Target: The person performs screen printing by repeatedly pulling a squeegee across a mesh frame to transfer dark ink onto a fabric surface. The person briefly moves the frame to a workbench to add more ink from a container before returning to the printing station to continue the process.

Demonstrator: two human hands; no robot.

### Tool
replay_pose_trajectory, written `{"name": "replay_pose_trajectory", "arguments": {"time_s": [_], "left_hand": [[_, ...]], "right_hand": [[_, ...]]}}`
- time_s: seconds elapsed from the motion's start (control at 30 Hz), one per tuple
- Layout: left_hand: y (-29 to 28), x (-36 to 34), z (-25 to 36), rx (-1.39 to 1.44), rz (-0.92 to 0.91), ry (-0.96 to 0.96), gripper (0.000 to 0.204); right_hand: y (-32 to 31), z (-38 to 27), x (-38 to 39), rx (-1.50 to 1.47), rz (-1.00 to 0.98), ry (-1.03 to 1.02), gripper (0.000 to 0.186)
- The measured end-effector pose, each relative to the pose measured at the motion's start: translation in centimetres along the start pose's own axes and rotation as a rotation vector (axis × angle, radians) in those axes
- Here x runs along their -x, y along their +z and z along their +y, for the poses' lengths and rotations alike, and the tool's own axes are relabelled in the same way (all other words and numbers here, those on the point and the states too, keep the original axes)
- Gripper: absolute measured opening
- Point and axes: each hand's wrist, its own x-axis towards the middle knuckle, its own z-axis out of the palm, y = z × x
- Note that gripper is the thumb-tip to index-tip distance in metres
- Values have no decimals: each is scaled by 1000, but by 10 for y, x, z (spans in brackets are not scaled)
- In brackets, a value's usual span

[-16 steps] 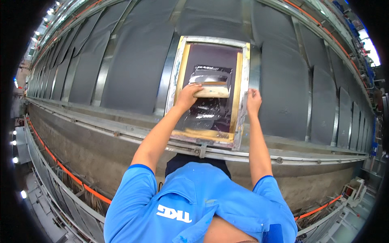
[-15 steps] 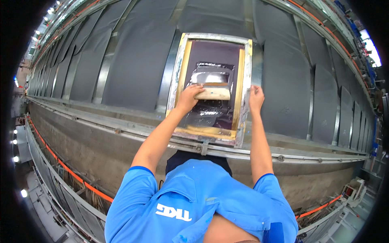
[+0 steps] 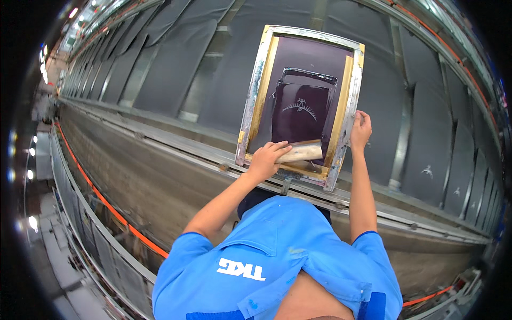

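Squeegee (image 3: 304, 152) in L hand (image 3: 269, 160), near 6 o'clock of screen frame (image 3: 354, 85).
L fingers wrap squeegee's 9 o'clock end — rest of it runs from fingertips twd 3 o'clock, across lower purple mesh (image 3: 314, 57). R hand (image 3: 361, 130) at frame's outer edge, approx 4 o'clock, fingers bent — can't tell if pinching.

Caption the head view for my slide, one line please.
Left hand holding a squeegee on a framed screen, right hand at the frame's right edge.
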Motion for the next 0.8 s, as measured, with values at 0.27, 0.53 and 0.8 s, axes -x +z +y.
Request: {"name": "replay_pose_trajectory", "arguments": {"time_s": [0.27,0.53,0.8], "left_hand": [[-3,-10,-12,96,387,-257,46],[14,-28,-24,21,480,-499,46],[29,-46,-33,-219,555,-381,41]], "right_hand": [[2,26,13,-77,43,39,24],[-14,15,11,-37,-5,108,22],[-8,9,11,-116,-34,141,21]]}}
